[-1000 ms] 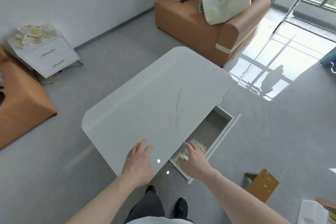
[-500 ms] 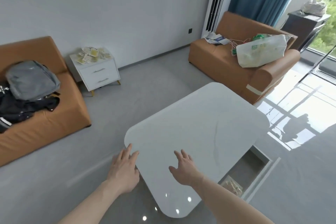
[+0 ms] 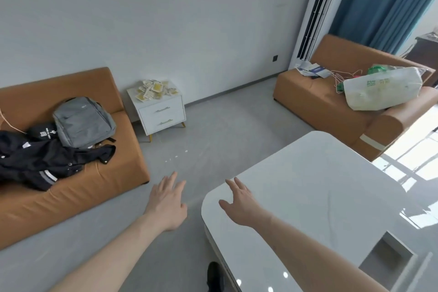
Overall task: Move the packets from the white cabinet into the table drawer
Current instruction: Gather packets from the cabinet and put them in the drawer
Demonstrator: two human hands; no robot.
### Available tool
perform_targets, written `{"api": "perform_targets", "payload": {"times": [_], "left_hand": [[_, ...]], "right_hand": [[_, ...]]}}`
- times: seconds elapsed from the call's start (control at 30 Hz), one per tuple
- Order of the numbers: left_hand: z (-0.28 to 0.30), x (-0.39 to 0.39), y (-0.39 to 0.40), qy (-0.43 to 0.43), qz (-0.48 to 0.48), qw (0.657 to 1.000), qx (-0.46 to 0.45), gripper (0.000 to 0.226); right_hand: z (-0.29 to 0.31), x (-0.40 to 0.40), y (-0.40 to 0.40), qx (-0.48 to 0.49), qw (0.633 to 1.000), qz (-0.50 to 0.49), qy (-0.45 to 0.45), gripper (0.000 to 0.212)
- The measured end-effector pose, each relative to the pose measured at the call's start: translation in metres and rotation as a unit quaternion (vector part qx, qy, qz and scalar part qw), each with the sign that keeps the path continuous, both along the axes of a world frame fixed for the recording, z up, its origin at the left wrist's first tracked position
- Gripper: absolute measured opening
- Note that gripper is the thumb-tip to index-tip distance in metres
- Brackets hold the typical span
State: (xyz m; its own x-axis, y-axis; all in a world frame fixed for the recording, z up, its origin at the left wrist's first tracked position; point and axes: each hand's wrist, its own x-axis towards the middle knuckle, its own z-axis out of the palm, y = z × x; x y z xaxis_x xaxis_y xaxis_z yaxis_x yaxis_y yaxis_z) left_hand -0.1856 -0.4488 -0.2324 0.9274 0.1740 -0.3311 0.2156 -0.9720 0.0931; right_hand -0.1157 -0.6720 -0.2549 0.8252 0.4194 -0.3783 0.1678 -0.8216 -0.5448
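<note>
Both hands are stretched forward, palms down, fingers spread and holding nothing. The left hand [image 3: 167, 204] hangs over the grey floor [image 3: 213, 140], just off the rounded near corner of the white table [image 3: 320, 185]. The right hand [image 3: 239, 204] hovers over that same corner of the glossy tabletop; whether it touches the surface cannot be told.

The packets [image 3: 154, 90] lie in a loose heap on top of the white cabinet [image 3: 162, 115], well apart from both hands, across the open floor from the table. The cabinet stands against the wall, just beside the end of an orange sofa [image 3: 78, 187] that carries a grey backpack [image 3: 83, 121] and a black jacket [image 3: 42, 161].

The table drawer [image 3: 388, 253] stands pulled out at the table's side farthest from the cabinet, behind the right forearm; its inside is mostly hidden.
</note>
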Motion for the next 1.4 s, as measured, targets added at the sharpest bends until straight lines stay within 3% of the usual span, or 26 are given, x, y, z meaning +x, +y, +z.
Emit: {"api": "perform_targets", "payload": {"times": [0.77, 1.23, 1.4], "left_hand": [[0.028, 0.28, 0.21, -0.05, 0.09, 0.995, -0.005, 0.065], [0.003, 0.461, 0.445, -0.021, 0.114, 0.992, -0.04, 0.065], [0.001, 0.546, 0.491, -0.015, 0.101, 0.993, -0.056, 0.064]], "right_hand": [[0.013, 0.324, 0.198, 0.039, 0.998, 0.049, -0.002, 0.076], [-0.004, 0.517, 0.411, 0.056, 0.998, 0.02, 0.01, 0.073], [0.001, 0.582, 0.449, 0.048, 0.999, 0.003, 0.006, 0.073]]}}
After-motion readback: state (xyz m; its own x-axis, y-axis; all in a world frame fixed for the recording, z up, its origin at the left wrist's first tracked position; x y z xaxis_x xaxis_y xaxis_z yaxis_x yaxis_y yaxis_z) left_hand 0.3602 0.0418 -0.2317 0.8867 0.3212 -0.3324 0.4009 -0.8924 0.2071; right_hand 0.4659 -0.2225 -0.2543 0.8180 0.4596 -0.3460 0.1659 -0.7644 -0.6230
